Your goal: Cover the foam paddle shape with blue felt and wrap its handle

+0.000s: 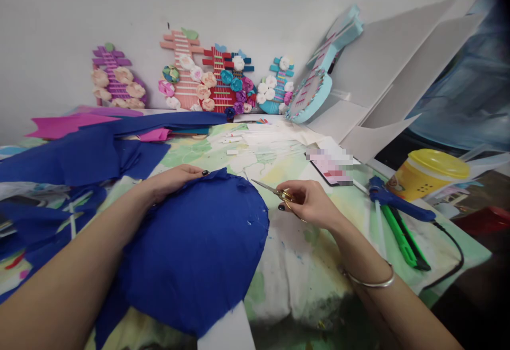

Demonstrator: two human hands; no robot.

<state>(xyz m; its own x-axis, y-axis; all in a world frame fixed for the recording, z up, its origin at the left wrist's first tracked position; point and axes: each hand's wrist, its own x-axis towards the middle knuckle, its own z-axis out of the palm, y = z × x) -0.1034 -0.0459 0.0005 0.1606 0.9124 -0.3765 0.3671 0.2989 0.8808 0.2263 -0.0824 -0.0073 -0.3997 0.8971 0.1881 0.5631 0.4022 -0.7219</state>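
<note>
right fingers (pixel 294 202) curl round gold-handled scissors (pixel 279 193).

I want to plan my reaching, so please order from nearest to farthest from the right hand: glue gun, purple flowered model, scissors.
1. Scissors, in the right hand.
2. Blue glue gun, on its right.
3. Purple flowered model, far left by the wall.

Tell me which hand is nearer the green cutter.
Right. The right hand, holding gold-handled scissors, is left of the green cutter; the left hand is much farther left, at the upper edge of the blue-covered piece.
</note>
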